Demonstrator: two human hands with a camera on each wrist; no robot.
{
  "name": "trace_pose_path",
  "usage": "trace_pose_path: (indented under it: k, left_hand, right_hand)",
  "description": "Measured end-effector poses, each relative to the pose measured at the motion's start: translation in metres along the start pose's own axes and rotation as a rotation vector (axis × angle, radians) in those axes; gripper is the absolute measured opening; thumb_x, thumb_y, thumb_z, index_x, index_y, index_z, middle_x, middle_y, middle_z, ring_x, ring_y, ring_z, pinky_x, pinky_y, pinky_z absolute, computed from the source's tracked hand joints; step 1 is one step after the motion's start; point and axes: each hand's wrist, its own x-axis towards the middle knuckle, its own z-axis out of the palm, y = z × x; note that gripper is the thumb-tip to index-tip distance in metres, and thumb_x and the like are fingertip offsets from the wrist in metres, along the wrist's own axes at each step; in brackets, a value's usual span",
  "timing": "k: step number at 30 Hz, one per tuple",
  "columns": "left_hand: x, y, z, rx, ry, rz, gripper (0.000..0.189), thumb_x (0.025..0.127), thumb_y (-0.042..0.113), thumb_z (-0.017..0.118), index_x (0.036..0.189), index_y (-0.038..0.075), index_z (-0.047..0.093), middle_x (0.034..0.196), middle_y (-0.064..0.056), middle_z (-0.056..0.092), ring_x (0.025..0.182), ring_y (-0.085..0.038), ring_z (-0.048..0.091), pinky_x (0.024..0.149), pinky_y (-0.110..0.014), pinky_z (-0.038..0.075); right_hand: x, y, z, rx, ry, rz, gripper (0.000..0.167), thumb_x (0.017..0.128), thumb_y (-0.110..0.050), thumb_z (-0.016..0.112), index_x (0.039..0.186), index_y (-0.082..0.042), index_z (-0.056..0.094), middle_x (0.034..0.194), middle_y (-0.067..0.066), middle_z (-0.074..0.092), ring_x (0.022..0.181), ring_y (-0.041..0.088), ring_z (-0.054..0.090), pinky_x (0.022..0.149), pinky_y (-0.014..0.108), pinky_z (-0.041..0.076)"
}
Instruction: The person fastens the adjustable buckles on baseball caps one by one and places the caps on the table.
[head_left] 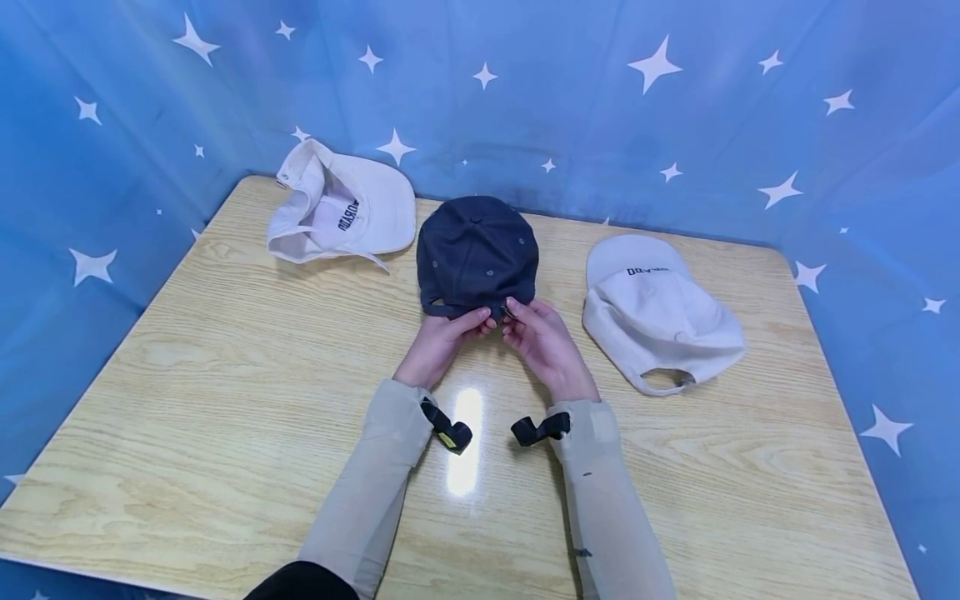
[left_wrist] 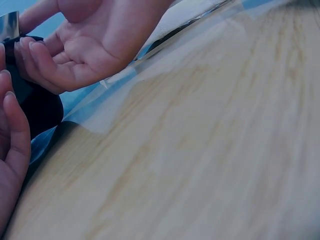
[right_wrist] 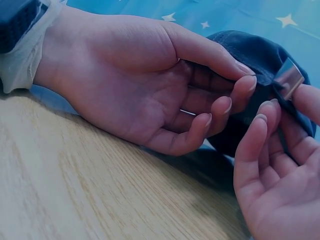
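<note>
A dark navy baseball cap (head_left: 477, 254) sits at the back middle of the table, crown up, its rear strap facing me. My left hand (head_left: 448, 337) pinches the strap between thumb and fingers on the left side. On the other side my right hand (head_left: 546, 346) grips the strap end by a shiny metal buckle (right_wrist: 291, 80). The fingertips of both hands nearly meet at the strap. In the left wrist view, the right hand (left_wrist: 95, 45) and the buckle (left_wrist: 9, 27) show at the upper left. The cap's brim is hidden behind its crown.
A white cap (head_left: 386, 200) lies on its side at the back left, its inside showing. Another white cap (head_left: 663, 312) lies right of my right hand, its rear opening towards me. The wooden table (head_left: 225, 400) meets a blue star-patterned curtain (head_left: 570, 100) behind.
</note>
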Motion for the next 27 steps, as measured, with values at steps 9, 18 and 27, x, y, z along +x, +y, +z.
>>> trace_pose_path:
  k: [9, 18, 27]
  left_hand:
    - [-0.0003, 0.0000, -0.0004, -0.004, 0.005, -0.007, 0.023, 0.082, 0.012, 0.064, 0.102, 0.002, 0.057, 0.082, -0.014, 0.062, 0.074, -0.022, 0.058, 0.071, -0.032, 0.047]
    - [0.0000, -0.0006, -0.0006, -0.003, 0.006, -0.015, 0.024, 0.082, 0.013, 0.065, 0.102, 0.002, 0.057, 0.082, -0.014, 0.062, 0.074, -0.021, 0.058, 0.072, -0.033, 0.047]
    - [0.0002, -0.0011, -0.0005, -0.007, 0.000, -0.007, 0.024, 0.082, 0.013, 0.065, 0.102, 0.002, 0.057, 0.082, -0.012, 0.062, 0.074, -0.020, 0.058, 0.072, -0.032, 0.047]
  right_hand:
    - [-0.0001, 0.0003, 0.0011, -0.009, 0.008, 0.003, 0.006, 0.085, -0.014, 0.062, 0.082, -0.009, 0.060, 0.074, 0.002, 0.061, 0.062, 0.012, 0.055, 0.059, 0.021, 0.046]
    - [0.0000, 0.0016, 0.0013, -0.020, 0.015, 0.006, 0.007, 0.086, -0.014, 0.060, 0.082, -0.009, 0.059, 0.074, 0.002, 0.060, 0.063, 0.012, 0.054, 0.060, 0.021, 0.046]
    - [0.0008, 0.0030, 0.0007, -0.022, 0.019, 0.020, 0.008, 0.087, -0.014, 0.059, 0.082, -0.009, 0.060, 0.075, 0.002, 0.062, 0.063, 0.012, 0.055, 0.060, 0.022, 0.046]
